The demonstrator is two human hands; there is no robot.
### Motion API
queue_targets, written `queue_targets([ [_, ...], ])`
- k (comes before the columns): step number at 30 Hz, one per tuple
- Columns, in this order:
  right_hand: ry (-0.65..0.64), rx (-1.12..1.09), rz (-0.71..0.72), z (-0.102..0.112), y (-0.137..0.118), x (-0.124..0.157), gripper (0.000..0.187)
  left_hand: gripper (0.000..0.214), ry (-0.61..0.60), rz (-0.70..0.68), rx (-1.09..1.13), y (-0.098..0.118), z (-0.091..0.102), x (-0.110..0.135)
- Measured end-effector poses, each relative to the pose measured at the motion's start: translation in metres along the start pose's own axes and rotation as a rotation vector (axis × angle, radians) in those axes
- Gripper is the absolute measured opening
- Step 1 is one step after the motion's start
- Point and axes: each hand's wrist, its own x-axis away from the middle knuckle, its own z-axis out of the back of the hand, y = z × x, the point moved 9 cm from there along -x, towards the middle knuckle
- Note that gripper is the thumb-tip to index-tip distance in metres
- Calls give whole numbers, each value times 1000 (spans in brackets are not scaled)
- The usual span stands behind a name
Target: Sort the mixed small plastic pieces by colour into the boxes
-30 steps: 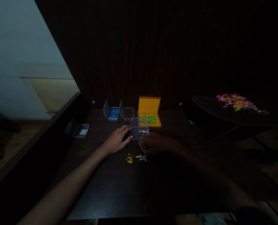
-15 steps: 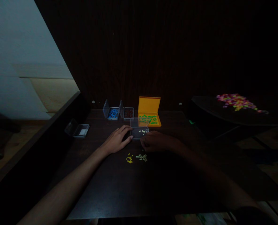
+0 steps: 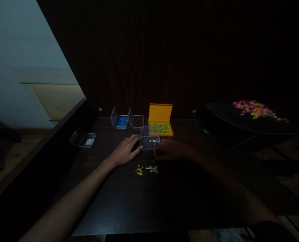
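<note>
A small clear plastic box (image 3: 146,147) lies on the dark table with its lid up and a few pale pieces inside. My left hand (image 3: 126,150) rests at the box's left end, thumb at the near corner and fingers at the far one, gripping it. Close by the right end is my right hand (image 3: 168,149), in shadow with its fingers curled together; what they hold, if anything, is too dark to tell. Nearer to me lie a cluster of pale small pieces (image 3: 153,169) and a cluster of yellow pieces (image 3: 139,170).
Behind stand a clear box of blue pieces (image 3: 121,122), another of dark reddish pieces (image 3: 138,122) and an orange box (image 3: 161,112) with green pieces. A clear lidded box (image 3: 87,141) sits at left. Colourful small items (image 3: 255,109) are heaped on a dark surface at right.
My right hand has shifted slightly up and to the right, away from the pale pieces, and one more pale piece shows below its fingers. My left hand and the box stay where they were.
</note>
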Motion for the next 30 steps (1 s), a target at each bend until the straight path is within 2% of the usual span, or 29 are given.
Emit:
queue_targets([
  [14,-42,35,-5,-5,2,-2,13,36,-7,2,-1,0,-1,-1],
  [30,-52,56,-14,-2,-4,-2,13,37,-14,2,-15,-1,-2,-1],
])
